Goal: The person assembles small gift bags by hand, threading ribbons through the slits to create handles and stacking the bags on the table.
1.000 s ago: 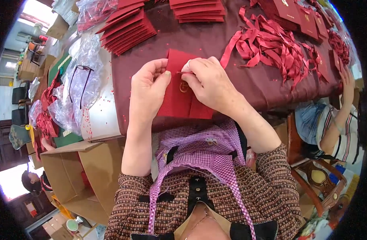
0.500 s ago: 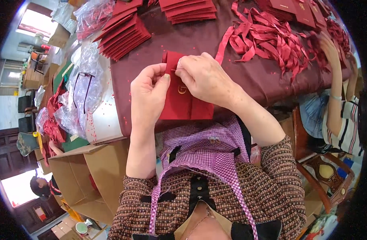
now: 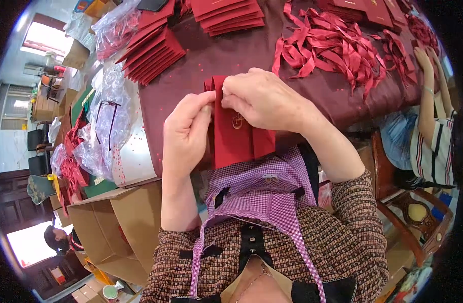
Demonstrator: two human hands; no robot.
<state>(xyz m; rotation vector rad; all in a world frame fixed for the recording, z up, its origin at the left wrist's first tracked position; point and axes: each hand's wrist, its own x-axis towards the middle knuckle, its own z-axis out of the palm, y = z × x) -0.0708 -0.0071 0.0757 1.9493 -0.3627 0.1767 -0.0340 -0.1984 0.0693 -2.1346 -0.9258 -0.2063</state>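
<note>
A small dark red paper bag (image 3: 234, 136) with a gold emblem stands upright between my hands at the table's front edge. My left hand (image 3: 188, 126) is closed, its thumb and fingertips pinching the bag's upper left edge. My right hand (image 3: 264, 98) is closed on the upper right part of the bag, its bent fingertips close to those of the left. Any small thing between the right fingertips is hidden. Beyond the hands lie a loose heap of red ribbons (image 3: 327, 48) and a fanned stack of flat red bags (image 3: 155, 55).
Another stack of red bags (image 3: 229, 15) lies at the far middle. Clear plastic wrap (image 3: 102, 141) and dark-framed glasses (image 3: 107, 123) are on the left. An open cardboard box (image 3: 107, 227) stands left of my lap. A co-worker's forearm (image 3: 427, 76) reaches onto the table at the right.
The bag has turned a little, tilting its front and showing more of its side. My left fingers have shifted along its upper edge. The co-worker's hand has moved slightly right.
</note>
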